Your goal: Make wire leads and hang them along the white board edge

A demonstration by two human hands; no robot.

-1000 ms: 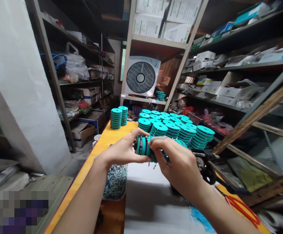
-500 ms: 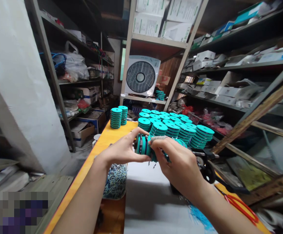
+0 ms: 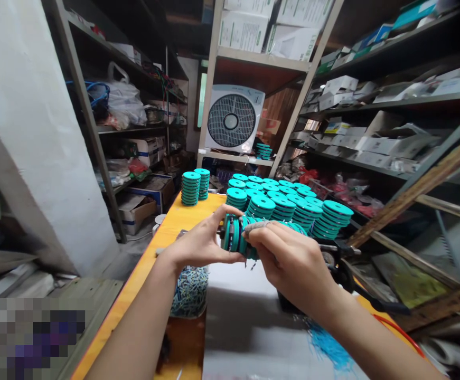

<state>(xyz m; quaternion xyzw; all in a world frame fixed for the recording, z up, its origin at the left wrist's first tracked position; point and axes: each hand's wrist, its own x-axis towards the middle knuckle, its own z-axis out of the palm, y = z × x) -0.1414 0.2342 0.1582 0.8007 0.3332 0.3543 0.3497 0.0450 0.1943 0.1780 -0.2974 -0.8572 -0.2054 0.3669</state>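
A row of teal spools (image 3: 233, 233) with dark windings is held sideways above the table in front of me. My left hand (image 3: 200, 237) grips its left end, thumb beneath and fingers over the top. Against the same spools, my right hand (image 3: 293, 256) is closed in a pinch, with a grey wrap on one finger. What lies between its fingertips is too small to make out. Short dark ends hang below the spools. Close behind my hands stand several stacks of teal spools (image 3: 261, 206). A black crank-like part (image 3: 343, 272) shows beyond my right wrist.
Under my left wrist stands a clear container (image 3: 190, 295) of short thread-like clippings. A white sheet (image 3: 241, 332) covers part of the yellow table (image 3: 170, 227). Blue strands (image 3: 330, 348) and a red handle (image 3: 402, 332) lie at right. Beyond are a box fan (image 3: 232, 120) and loaded shelves.
The view has shifted slightly, so the table and stacks sit a little differently. Both hands stay at the spools with nearly the same grip; more of the red handle is hidden behind my right forearm.
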